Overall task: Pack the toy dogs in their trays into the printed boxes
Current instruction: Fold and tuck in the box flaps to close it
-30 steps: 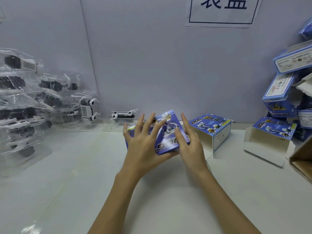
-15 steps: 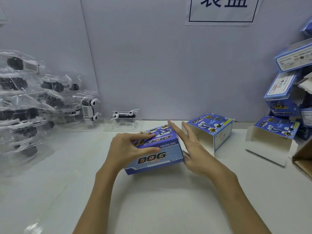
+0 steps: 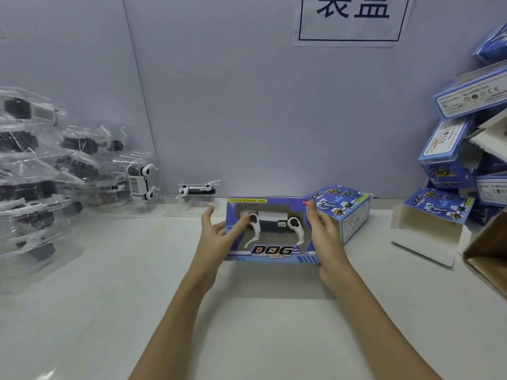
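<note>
Blue printed box w/ window showing white-black toy dog, held upright; left hand at 9 o'clock, right hand at 3, both gripping ends.

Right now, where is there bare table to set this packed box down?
Free: the near table in front of both hands, and the strip between the tray pile and the held box. Crowded: right side, open boxes and the stacked boxes.

single head cam, wide-angle, looks fwd and down, close over white table
</note>
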Demonstrator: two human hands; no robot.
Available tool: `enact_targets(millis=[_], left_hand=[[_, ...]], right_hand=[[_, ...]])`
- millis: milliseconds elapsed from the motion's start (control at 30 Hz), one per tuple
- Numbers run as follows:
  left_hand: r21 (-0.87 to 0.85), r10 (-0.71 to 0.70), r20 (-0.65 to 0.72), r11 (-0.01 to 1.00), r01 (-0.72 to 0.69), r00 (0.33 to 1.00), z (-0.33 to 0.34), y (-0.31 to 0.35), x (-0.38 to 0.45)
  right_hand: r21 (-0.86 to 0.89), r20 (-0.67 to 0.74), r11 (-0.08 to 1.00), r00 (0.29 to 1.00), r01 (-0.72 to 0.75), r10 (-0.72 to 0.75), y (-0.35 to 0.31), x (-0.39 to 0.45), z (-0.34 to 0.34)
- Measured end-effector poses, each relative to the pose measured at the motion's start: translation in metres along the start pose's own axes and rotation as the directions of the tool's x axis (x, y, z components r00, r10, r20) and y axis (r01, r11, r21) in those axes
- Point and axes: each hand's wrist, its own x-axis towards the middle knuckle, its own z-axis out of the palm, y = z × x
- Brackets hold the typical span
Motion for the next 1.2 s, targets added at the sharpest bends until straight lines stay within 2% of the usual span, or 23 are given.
enact_targets(millis=[67, 167, 300, 400, 567, 633, 733, 833, 933, 1000, 1067, 1133, 1200], left_hand=[[-0.071, -0.01, -0.063, 0.997, 0.005, 0.998, 0.012, -0.007, 0.001], [-0.152, -0.011, -0.081, 0.988, -0.001, 0.997, 0.022, -0.013, -0.002], [-0.235, -0.03, -0.086, 0.972, 0.009, 0.996, 0.019, -0.013, 0.0], [-0.303, -0.063, -0.052, 0.952, 0.045, 0.997, 0.012, -0.013, 0.005], [-0.282, -0.048, -0.083, 0.959, 0.023, 0.995, -0.015, -0.005, 0.017], [-0.251, -0.034, -0.059, 0.968, 0.018, 0.998, -0.022, -0.002, 0.017], [-0.194, 0.035, -0.097, 0.98, -0.053, 0.995, -0.029, 0.002, 0.012], [-0.194, 0.062, -0.076, 0.978, -0.076, 0.995, -0.036, 0.002, 0.013], [-0.349, 0.023, 0.049, 0.937, -0.005, 0.999, -0.044, 0.003, 0.016], [-0.475, 0.033, 0.044, 0.88, -0.008, 0.998, -0.045, 0.003, 0.015], [-0.492, 0.04, 0.035, 0.871, -0.018, 0.999, -0.045, 0.002, 0.015], [-0.47, 0.035, 0.051, 0.883, -0.007, 0.998, -0.046, -0.001, 0.017], [-0.456, 0.011, 0.063, 0.89, 0.019, 0.998, -0.046, -0.003, 0.019]], right_hand=[[0.015, -0.053, 1.0, 0.999, 0.015, -0.014, 0.001, 0.002, -0.001], [-0.001, -0.091, 0.987, 0.983, 0.16, -0.159, 0.0, -0.005, 0.004], [-0.011, 0.062, 0.967, 0.965, 0.255, -0.254, 0.001, -0.008, 0.005], [-0.031, 0.189, 0.974, 0.958, 0.225, -0.215, -0.002, -0.01, 0.005], [-0.159, 0.259, 0.957, 0.946, 0.241, -0.196, -0.017, -0.012, -0.002], [-0.285, 0.321, 0.934, 0.94, 0.213, -0.117, -0.027, -0.012, -0.012], [-0.349, 0.463, 0.936, 0.876, 0.042, 0.133, -0.033, -0.017, -0.022], [-0.394, 0.479, 0.919, 0.853, -0.004, 0.209, -0.031, -0.022, -0.023], [-0.257, 0.387, 0.966, 0.912, -0.037, 0.137, -0.039, -0.023, -0.02], [-0.033, 0.31, 0.999, 0.951, -0.003, 0.013, -0.048, -0.021, -0.025], [0.199, 0.14, 0.976, 0.983, 0.093, -0.122, -0.058, -0.021, -0.032], [0.414, -0.094, 0.874, 0.967, 0.253, -0.236, -0.067, -0.019, -0.038], [0.552, -0.342, 0.699, 0.888, 0.455, -0.308, -0.078, -0.016, -0.048]])
